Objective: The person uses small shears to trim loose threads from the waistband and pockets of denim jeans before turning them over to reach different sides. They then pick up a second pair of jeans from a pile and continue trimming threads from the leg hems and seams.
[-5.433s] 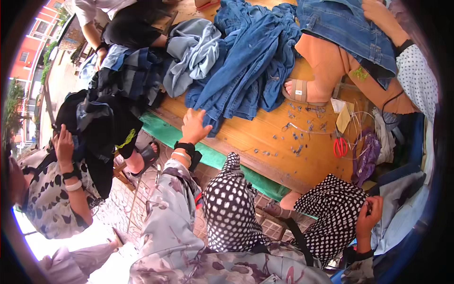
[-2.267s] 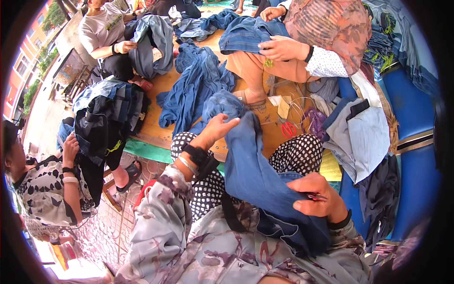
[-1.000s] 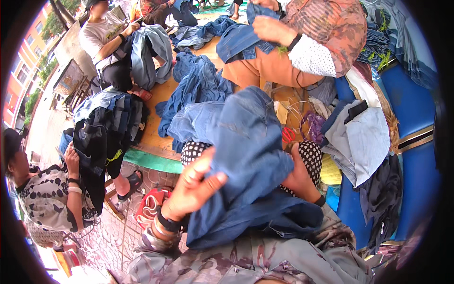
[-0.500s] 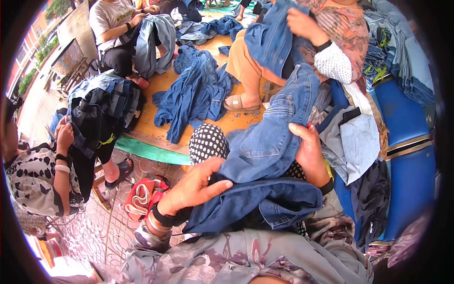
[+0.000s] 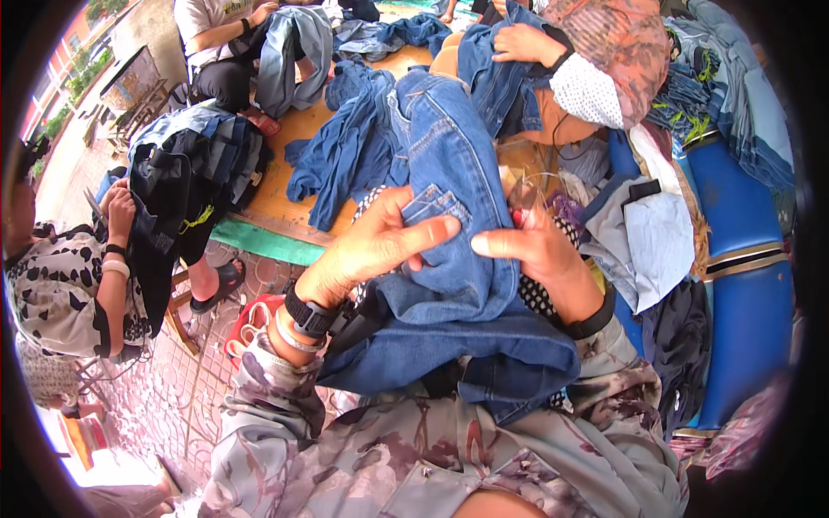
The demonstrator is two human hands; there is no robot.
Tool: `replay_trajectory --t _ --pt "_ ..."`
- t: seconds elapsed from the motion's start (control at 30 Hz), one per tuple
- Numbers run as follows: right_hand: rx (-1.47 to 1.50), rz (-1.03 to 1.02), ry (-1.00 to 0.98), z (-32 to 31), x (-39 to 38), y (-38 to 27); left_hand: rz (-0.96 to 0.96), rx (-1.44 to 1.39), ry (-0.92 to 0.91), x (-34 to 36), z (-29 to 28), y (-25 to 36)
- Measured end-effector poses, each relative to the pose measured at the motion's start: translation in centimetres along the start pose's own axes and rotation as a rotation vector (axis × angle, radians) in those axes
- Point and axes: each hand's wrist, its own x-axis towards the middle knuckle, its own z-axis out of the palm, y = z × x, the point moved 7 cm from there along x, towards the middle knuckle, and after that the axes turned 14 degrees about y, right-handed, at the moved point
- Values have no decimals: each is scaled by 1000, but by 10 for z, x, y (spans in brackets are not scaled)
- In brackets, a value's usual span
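A pair of blue jeans (image 5: 440, 164) is held up in front of me, with stitched seams and a pocket showing. My left hand (image 5: 367, 250) grips it near the pocket, thumb on top and fingers partly behind the cloth. On the opposite edge, my right hand (image 5: 544, 255) pinches the denim with its thumb on the near side; its fingers are mostly hidden. Something small and reddish by those fingers is too unclear to name. The darker lower part of the denim (image 5: 449, 345) lies bunched across my lap, over black-and-white dotted cloth (image 5: 537, 298).
A wooden platform (image 5: 272, 203) ahead bears a heap of jeans (image 5: 345, 147). People sit close by on the left, ahead and at right, handling denim. A blue padded seat (image 5: 747, 319) at right carries more garments (image 5: 643, 246). A red bag (image 5: 250, 324) sits on the paving.
My left hand has risen and taken hold of the denim. The jeans have swung upright and leftward, and my right hand has shifted left with its edge.
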Motion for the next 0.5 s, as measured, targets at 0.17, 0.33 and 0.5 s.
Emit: replay_trajectory --t 0.17,0.33,0.5 --pt "-24 -85 130 -6 1 -10 67 -149 305 -4 -18 10" --pt "-49 54 99 -49 -26 17 162 -244 617 -17 -77 22" --pt "-310 203 -91 -69 -73 56 317 -396 824 -46 -105 45"
